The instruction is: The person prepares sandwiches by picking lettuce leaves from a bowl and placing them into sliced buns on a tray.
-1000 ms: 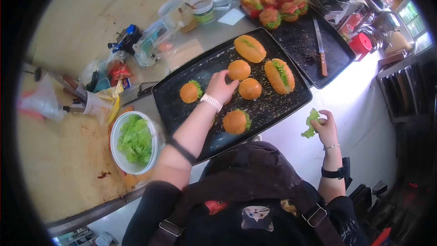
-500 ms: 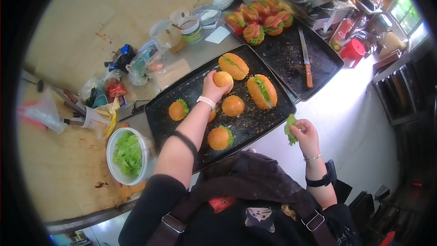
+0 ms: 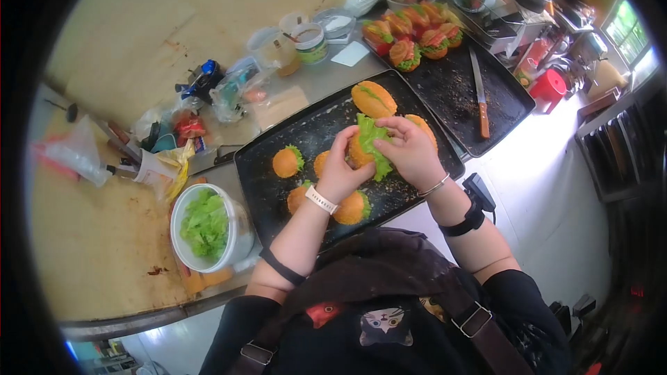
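Note:
Over the black baking tray (image 3: 267, 203), my left hand (image 3: 344, 172) is closed round a small golden bun (image 3: 357, 153). My right hand (image 3: 411, 157) pinches a green lettuce leaf (image 3: 375, 140), which lies against the bun's right side and partly hides it. Just beyond my hands is an oblong seeded bun (image 3: 374, 99) with a split top. Another oblong bun (image 3: 422, 130) is partly covered by my right hand. Round buns with lettuce, such as the seeded bun (image 3: 352, 207) and the small bun (image 3: 285, 163), sit nearer and to the left.
A white tub of lettuce (image 3: 208, 226) stands left of the tray. At the right, a second black tray (image 3: 445, 107) holds filled rolls (image 3: 410, 31) and a wooden-handled knife (image 3: 479, 97). Plastic tubs (image 3: 274, 52) and bags line the wall; a red container (image 3: 549, 87) stands far right.
My right hand has brought the lettuce leaf leftward from beyond the tray's edge to the bun. My left hand has drawn the bun slightly closer to me.

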`<action>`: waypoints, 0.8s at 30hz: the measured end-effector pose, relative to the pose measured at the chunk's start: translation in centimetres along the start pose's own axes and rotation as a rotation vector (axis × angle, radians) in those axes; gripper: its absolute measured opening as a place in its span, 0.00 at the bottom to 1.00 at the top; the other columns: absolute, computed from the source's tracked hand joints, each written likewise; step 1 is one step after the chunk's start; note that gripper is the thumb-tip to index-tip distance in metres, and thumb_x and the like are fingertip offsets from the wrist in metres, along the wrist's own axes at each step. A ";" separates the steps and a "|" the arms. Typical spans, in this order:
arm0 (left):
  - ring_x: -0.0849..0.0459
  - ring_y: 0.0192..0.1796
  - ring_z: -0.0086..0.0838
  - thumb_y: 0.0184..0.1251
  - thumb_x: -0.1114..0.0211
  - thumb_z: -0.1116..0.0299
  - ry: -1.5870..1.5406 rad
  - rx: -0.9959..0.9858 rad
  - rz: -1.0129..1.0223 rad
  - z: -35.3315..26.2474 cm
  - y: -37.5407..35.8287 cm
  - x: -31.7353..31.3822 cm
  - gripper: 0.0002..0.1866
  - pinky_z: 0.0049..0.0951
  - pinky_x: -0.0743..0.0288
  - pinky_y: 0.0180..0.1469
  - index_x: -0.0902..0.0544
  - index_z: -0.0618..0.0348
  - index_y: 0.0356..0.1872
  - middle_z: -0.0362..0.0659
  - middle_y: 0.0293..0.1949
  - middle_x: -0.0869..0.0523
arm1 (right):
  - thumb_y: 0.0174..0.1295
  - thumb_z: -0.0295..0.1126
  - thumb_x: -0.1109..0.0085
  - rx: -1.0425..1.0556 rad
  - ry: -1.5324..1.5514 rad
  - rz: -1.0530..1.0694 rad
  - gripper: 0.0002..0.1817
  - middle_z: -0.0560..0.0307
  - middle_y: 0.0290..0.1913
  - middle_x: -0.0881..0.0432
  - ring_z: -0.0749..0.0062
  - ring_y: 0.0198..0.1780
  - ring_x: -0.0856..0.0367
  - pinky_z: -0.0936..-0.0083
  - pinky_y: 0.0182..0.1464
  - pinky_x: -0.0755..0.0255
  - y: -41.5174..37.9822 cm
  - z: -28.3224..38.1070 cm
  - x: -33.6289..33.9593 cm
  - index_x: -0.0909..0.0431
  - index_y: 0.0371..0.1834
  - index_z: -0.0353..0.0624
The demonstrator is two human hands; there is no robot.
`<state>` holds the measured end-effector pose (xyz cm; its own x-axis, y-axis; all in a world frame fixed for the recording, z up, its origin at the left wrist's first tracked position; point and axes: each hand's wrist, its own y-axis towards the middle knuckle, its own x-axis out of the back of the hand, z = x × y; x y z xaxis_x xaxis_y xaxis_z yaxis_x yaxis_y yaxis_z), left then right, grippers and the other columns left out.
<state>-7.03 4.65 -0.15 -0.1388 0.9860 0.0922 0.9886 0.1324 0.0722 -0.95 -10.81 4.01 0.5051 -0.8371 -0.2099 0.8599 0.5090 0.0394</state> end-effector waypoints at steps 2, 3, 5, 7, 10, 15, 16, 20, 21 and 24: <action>0.30 0.62 0.30 0.49 0.32 0.79 0.045 -0.051 -0.016 0.2 -0.3 0.9 0.34 0.29 0.34 0.63 0.34 0.59 0.60 0.45 0.59 0.30 | 0.57 0.22 0.40 0.032 -0.212 -0.049 0.18 0.52 0.47 0.22 0.76 0.43 0.20 0.82 0.41 0.25 -0.2 -0.2 -0.9 0.28 0.52 0.36; 0.30 0.62 0.30 0.49 0.32 0.79 0.025 -0.045 -0.035 0.3 -0.7 1.1 0.33 0.29 0.34 0.63 0.34 0.59 0.59 0.45 0.59 0.30 | 0.56 0.24 0.38 0.033 -0.300 -0.097 0.19 0.51 0.45 0.21 0.74 0.40 0.19 0.81 0.40 0.25 -0.2 -0.3 -1.2 0.27 0.51 0.36; 0.30 0.63 0.30 0.49 0.33 0.80 -0.023 -0.049 -0.066 0.4 -1.4 1.5 0.32 0.29 0.35 0.64 0.34 0.59 0.58 0.45 0.59 0.30 | 0.54 0.26 0.37 0.095 -0.408 -0.122 0.19 0.51 0.44 0.20 0.73 0.39 0.19 0.79 0.40 0.25 0.1 -1.1 -1.5 0.26 0.50 0.36; 0.30 0.63 0.31 0.49 0.33 0.80 -0.077 -0.081 -0.098 0.2 -1.8 1.7 0.31 0.29 0.35 0.64 0.33 0.59 0.57 0.45 0.60 0.31 | 0.53 0.27 0.36 0.119 -0.471 -0.135 0.19 0.50 0.43 0.19 0.72 0.37 0.19 0.78 0.40 0.25 0.5 -1.5 -1.6 0.25 0.49 0.37; 0.33 0.64 0.32 0.49 0.35 0.84 -0.022 -0.154 -0.145 0.8 -2.1 2.0 0.33 0.33 0.37 0.66 0.35 0.59 0.59 0.45 0.60 0.31 | 0.52 0.28 0.35 0.123 -0.508 -0.138 0.18 0.51 0.40 0.18 0.72 0.36 0.19 0.77 0.39 0.25 1.3 -1.6 -2.0 0.25 0.47 0.37; 0.33 0.64 0.38 0.45 0.29 0.77 0.132 -0.289 -0.208 2.1 -1.7 2.1 0.32 0.34 0.36 0.65 0.33 0.60 0.54 0.52 0.61 0.34 | 0.51 0.29 0.33 0.170 -0.561 -0.159 0.12 0.55 0.32 0.18 0.74 0.30 0.22 0.78 0.36 0.26 1.8 -1.9 -2.4 0.23 0.38 0.38; 0.33 0.65 0.39 0.45 0.28 0.76 0.159 -0.305 -0.222 2.2 -1.6 2.0 0.32 0.35 0.37 0.65 0.33 0.60 0.54 0.53 0.62 0.34 | 0.51 0.30 0.33 0.128 -0.523 -0.169 0.12 0.56 0.30 0.19 0.73 0.29 0.22 0.78 0.35 0.27 2.0 -2.0 -2.4 0.23 0.36 0.38; 0.36 0.66 0.43 0.44 0.27 0.74 0.290 -0.313 -0.269 1.9 -1.6 1.6 0.32 0.38 0.39 0.66 0.33 0.60 0.53 0.54 0.62 0.37 | 0.50 0.31 0.32 0.070 -0.427 -0.219 0.12 0.57 0.28 0.20 0.72 0.28 0.22 0.79 0.32 0.28 3.0 -3.2 -2.7 0.23 0.33 0.38; 0.36 0.66 0.43 0.44 0.27 0.74 0.305 -0.309 -0.280 1.7 -1.7 1.5 0.32 0.38 0.40 0.66 0.33 0.59 0.53 0.54 0.63 0.38 | 0.50 0.31 0.32 0.080 -0.417 -0.233 0.12 0.57 0.29 0.20 0.72 0.29 0.22 0.79 0.32 0.29 3.0 -3.4 -2.7 0.23 0.33 0.38; 0.38 0.66 0.44 0.44 0.27 0.73 0.265 -0.286 -0.315 1.8 -1.7 1.1 0.32 0.38 0.40 0.67 0.32 0.60 0.53 0.54 0.63 0.39 | 0.50 0.31 0.31 0.433 -0.812 -0.255 0.13 0.53 0.34 0.19 0.73 0.35 0.21 0.79 0.37 0.28 2.8 -3.6 -2.4 0.23 0.34 0.37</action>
<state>-8.77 5.74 -1.98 -0.4749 0.8382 0.2681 0.8455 0.3500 0.4034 -0.02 -6.61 1.15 0.0559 -0.8790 0.4735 0.8216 0.3099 0.4784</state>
